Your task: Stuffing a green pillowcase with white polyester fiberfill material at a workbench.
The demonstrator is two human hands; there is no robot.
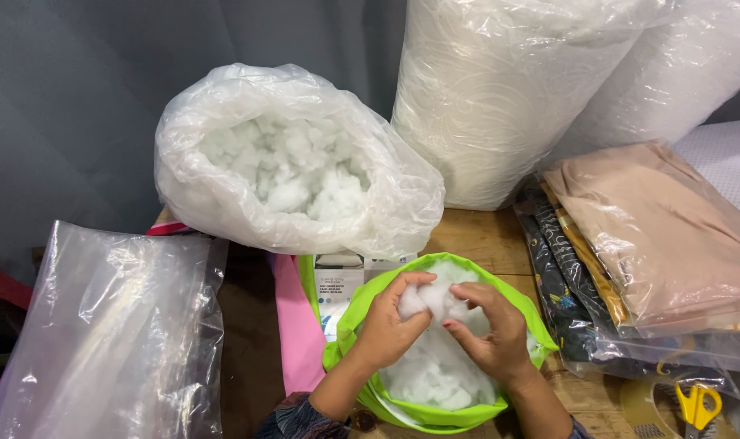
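Head view, from left to right: a flat, clear plastic bag (110, 325) lies at the left edge, crinkled and see-through. Beside it, further back, an open clear sack (289, 162) stands full of loose white stuffing, its mouth rolled wide. A pink cloth (295, 321) runs along the wooden surface (484, 236) below that sack, next to a small white printed box (337, 284).

Front and centre sits a lime-green fabric cover (435, 415), open at the top and partly filled with white fibre. The left hand (386, 321) and the right hand (492, 329) are both over its opening, each with fingers pinched into the same tuft of white fibre (431, 299), which is held just above the filling inside the cover. The two hands nearly touch.

Behind them rise two tall rolls of white wadding wrapped in plastic (508, 89). At the right lies a stack of folded fabrics in clear bags (663, 236), a beige one on top and dark patterned ones beneath. Yellow-handled scissors (697, 405) rest at the lower right corner.
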